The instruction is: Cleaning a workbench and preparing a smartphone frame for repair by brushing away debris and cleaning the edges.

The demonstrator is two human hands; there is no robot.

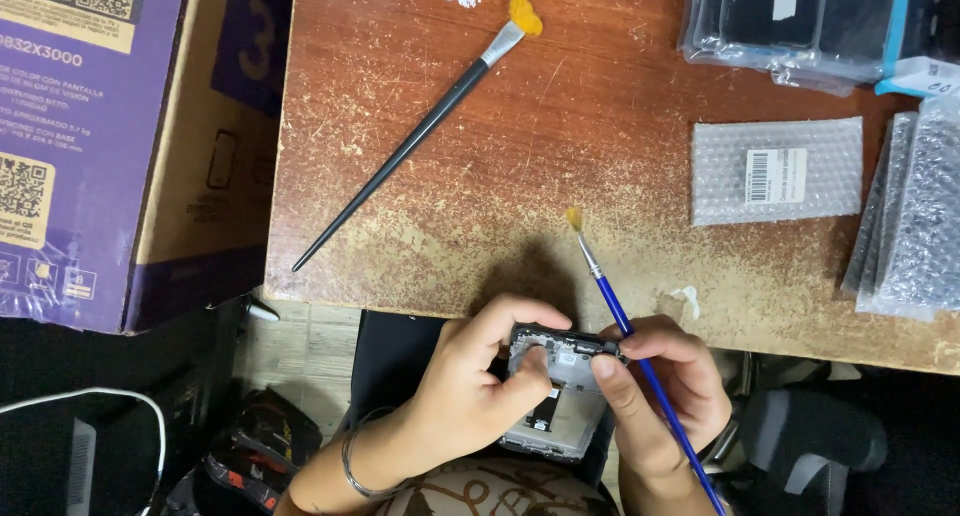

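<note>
We hold the opened phone [556, 396] just off the bench [480, 196] edge, our left hand [470, 381] clamped on its side, our right hand [655, 386] pinching its top and the blue brush [640, 356]. A black brush [420, 131] lies well apart.

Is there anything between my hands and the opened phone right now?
Nothing visible. The left hand and right hand both hold the opened phone directly, and the right hand also carries a thin blue paintbrush lying across its top edge.
</note>
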